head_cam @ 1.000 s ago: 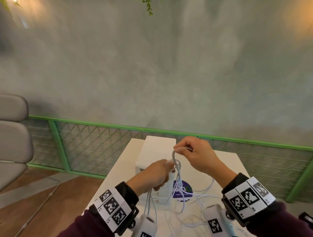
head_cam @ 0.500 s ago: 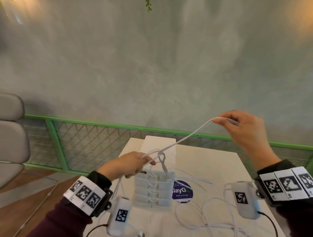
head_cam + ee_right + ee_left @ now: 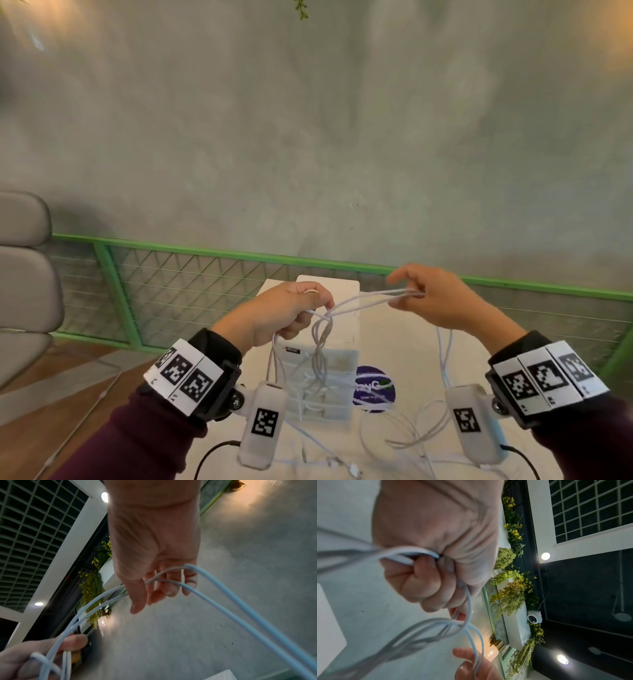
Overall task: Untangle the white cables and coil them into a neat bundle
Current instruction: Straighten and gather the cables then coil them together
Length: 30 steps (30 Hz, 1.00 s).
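Fingers of my left hand [image 3: 284, 315] are curled tight round a bunch of thin, round white cables [image 3: 363, 299], a small loop poking out above the knuckles; the left wrist view shows the fist clenched on the smooth cords. My right hand [image 3: 435, 301] pinches two strands between thumb and fingertips, the other fingers loosely spread, so that grip is grasping the cables too. Between the two hands the strands run nearly level and taut, meeting in a knot just beside my left thumb. Below the knot a twisted hank hangs down in front of a white ribbed plastic box [image 3: 323, 383]. More cable lies in slack loops on the smooth white counter [image 3: 411, 346], near a round purple sticker [image 3: 373, 389]. Beyond the counter stands a green metal rail with wire mesh [image 3: 205, 274], then a mottled grey plaster wall [image 3: 308, 137].
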Each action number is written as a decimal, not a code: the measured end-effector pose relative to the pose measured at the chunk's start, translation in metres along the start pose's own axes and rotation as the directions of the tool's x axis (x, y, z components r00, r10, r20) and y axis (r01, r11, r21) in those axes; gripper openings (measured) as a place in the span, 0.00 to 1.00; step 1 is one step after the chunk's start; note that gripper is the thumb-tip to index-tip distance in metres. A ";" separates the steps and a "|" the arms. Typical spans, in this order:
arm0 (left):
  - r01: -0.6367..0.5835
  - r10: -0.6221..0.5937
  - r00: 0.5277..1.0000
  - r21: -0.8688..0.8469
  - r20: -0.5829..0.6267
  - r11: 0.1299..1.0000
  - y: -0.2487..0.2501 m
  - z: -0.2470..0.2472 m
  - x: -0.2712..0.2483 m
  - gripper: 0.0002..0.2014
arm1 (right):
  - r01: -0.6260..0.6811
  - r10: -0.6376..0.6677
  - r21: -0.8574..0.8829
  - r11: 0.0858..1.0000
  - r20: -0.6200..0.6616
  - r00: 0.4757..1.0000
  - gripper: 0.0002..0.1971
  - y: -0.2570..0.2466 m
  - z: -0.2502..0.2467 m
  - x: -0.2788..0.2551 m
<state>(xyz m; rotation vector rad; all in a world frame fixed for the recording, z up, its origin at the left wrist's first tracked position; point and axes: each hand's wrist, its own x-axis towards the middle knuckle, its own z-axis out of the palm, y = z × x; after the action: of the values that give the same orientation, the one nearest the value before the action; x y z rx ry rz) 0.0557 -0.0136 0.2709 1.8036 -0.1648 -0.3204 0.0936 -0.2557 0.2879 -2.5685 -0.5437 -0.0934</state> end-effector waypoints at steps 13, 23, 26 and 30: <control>-0.009 0.033 0.993 0.204 -0.112 0.979 -0.005 0.028 0.005 0.14 | 0.101 -0.090 -0.023 0.995 0.298 0.950 0.18 -0.062 0.031 0.000; 0.207 -0.200 0.870 -0.034 -0.450 0.978 -0.037 -0.017 0.002 0.20 | 0.087 -0.071 -0.012 0.996 0.462 0.884 0.13 -0.028 0.016 -0.016; 0.204 -0.201 0.787 -0.061 -0.584 0.977 -0.040 -0.036 -0.003 0.20 | -0.026 0.139 -0.202 0.979 0.569 0.811 0.13 0.005 0.006 -0.021; 0.148 -0.163 0.680 -0.085 -0.714 0.985 -0.032 -0.055 -0.006 0.20 | -0.175 0.492 -0.541 0.823 0.525 0.694 0.11 0.057 0.007 -0.024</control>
<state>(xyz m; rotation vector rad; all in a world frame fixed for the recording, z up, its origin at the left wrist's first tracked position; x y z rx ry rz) 0.0647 0.0471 0.2532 1.7974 0.5589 0.2936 0.0940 -0.3054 0.2510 -3.0944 -0.2626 0.9610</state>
